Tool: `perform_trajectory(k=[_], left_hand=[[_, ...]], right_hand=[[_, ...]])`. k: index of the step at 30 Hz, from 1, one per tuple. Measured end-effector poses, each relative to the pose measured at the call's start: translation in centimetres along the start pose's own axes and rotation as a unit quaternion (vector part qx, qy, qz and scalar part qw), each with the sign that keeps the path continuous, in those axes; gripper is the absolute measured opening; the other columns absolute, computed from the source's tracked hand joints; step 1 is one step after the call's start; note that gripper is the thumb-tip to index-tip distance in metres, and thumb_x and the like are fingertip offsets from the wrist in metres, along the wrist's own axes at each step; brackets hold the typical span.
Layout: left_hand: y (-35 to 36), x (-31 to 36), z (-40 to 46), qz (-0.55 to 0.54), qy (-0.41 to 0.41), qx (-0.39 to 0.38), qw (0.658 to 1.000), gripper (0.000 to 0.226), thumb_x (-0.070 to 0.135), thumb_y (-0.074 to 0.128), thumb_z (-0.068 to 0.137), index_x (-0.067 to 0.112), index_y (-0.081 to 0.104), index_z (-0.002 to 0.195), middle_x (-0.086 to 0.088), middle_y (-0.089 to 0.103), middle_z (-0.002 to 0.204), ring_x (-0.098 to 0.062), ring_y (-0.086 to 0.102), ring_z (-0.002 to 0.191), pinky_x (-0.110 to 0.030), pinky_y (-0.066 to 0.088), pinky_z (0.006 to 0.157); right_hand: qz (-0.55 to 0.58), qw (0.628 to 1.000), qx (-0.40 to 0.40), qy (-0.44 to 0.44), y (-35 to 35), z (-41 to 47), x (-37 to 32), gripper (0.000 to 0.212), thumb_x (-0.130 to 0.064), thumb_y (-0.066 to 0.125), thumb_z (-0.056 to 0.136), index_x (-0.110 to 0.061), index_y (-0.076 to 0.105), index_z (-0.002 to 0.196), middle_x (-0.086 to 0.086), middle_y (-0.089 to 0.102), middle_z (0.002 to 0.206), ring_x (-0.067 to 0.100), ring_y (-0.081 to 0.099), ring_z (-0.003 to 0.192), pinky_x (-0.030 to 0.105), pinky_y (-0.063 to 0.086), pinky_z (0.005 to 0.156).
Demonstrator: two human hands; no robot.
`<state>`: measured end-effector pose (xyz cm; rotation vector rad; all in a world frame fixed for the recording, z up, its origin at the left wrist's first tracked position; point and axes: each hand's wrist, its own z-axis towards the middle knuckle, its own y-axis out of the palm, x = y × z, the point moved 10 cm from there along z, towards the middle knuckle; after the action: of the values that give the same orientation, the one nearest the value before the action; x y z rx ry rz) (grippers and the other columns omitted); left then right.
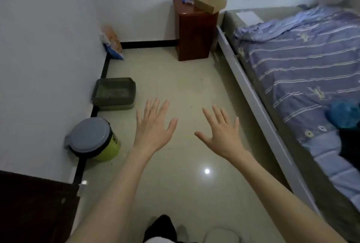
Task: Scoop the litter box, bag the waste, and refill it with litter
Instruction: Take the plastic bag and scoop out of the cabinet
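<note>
Head view: striped-quilted bed along the right, pale tiled floor below. Green litter box against the left wall, ahead and left of both hands. Lidded bin nearer. Left hand and right hand apart, fingers spread, holding nothing.

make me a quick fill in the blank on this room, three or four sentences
1. The litter box sits on the floor against the ____ wall.
2. The bin has a grey lid and a ____ body.
3. Both the left hand and the right hand hold ____.
4. The cardboard box rests on top of the ____ beside the bed.

Missing words: left; green; nothing; cabinet
</note>
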<state>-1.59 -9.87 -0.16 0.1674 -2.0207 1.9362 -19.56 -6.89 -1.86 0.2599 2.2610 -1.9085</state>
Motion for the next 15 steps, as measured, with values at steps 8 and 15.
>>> perform_trajectory(k=[8, 15], left_hand=[[2.3, -1.5, 8.0, 0.034, 0.003, -0.028, 0.999, 0.063, 0.053, 0.028, 0.094, 0.028, 0.009, 0.149, -0.001, 0.003, 0.158, -0.02, -0.007, 0.145, -0.047, -0.006, 0.115], [3.6, -2.6, 19.4, 0.04, 0.015, -0.05, 0.998, 0.063, 0.054, 0.027, 0.094, 0.028, 0.01, 0.148, -0.001, 0.004, 0.158, -0.02, -0.007, 0.145, -0.048, -0.005, 0.116]], right_hand=[[0.0, 1.0, -0.005, 0.008, 0.4, 8.7, 2.4, 0.077, -0.064, 0.037, 0.088, -0.035, 0.001, 0.15, -0.001, -0.003, 0.16, 0.022, -0.004, 0.147, 0.057, -0.002, 0.114], [0.005, 1.0, -0.008, 0.011, -0.5, 20.5, 2.6, 0.077, -0.064, 0.038, 0.088, -0.035, 0.002, 0.15, -0.001, -0.002, 0.16, 0.022, -0.003, 0.147, 0.057, -0.002, 0.113]])
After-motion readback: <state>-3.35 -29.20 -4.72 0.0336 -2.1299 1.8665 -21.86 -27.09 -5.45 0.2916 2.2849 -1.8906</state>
